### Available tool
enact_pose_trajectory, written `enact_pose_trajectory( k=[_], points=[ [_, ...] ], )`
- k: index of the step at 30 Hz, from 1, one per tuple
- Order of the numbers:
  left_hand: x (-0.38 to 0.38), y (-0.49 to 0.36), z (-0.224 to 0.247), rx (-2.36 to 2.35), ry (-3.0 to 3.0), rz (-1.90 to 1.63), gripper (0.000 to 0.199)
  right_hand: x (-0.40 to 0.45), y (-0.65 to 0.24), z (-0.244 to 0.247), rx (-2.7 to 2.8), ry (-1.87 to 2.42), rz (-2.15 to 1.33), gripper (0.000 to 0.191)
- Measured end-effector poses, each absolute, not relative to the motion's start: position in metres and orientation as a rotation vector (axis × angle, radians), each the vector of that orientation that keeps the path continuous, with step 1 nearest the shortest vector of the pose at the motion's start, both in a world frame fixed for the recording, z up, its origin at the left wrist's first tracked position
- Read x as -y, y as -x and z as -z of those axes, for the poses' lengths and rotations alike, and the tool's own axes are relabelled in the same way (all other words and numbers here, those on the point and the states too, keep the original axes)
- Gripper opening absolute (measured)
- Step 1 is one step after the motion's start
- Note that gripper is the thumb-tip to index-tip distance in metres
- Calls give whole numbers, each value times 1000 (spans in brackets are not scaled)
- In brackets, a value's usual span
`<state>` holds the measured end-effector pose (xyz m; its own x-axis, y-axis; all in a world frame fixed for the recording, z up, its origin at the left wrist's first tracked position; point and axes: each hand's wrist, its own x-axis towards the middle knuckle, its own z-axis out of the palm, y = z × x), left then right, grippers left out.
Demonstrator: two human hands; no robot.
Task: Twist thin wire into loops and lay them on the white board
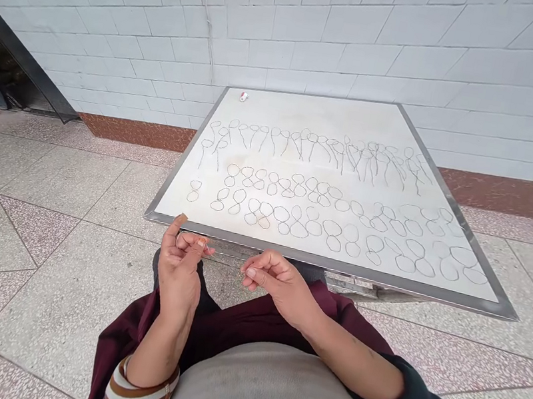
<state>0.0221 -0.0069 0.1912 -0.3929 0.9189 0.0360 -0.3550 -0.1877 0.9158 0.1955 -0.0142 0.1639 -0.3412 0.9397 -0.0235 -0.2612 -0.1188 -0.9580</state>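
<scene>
My left hand (183, 264) is closed in a pinch in front of the board's near edge, its taped index finger raised apart from the rest. A thin strand, which looks like wire (207, 246), shows at its thumb tip. To its right, my right hand (278, 282) is also pinched, thumb against index finger. A faint line seems to run between both hands, too fine to follow fully. Beyond them, on the white board (300, 112), lie rows of thin wire shapes: figure-eight loops (257, 211) nearer me and single loops with long tails (276, 140) farther back.
A grey metal frame (337, 265) edges the board, which reaches close to the tiled wall (299, 22). A small white and red item (243, 97) sits at its far left corner. A dark doorway (11, 51) is at the left, above the speckled floor (59, 261).
</scene>
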Motion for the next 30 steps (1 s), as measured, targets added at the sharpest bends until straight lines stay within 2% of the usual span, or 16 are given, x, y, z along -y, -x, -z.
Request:
enact_pose_trajectory(
  k=[3, 9, 13, 19, 26, 30],
  points=[
    [6, -22, -192, -1161, -813, -1678, 58, 15, -197, -158, 1320, 915, -1523, 19],
    [6, -23, -189, -1262, -895, -1590, 60, 11, -213, -162, 2033, 926, -713, 11],
    [7, -23, -188, -1268, -920, -1581, 55, 9, -215, -170, 2267, 864, -413, 16],
    [8, -25, -190, -1321, -1026, -1532, 50, 4, -209, -182, 2395, 822, -331, 24],
    [7, -25, -190, -1282, -947, -1559, 51, 2, -211, -168, 2523, 864, -181, 29],
    [5, -23, -186, -1286, -905, -1564, 52, 6, -211, -161, 2538, 875, -231, 35]
  ],
)
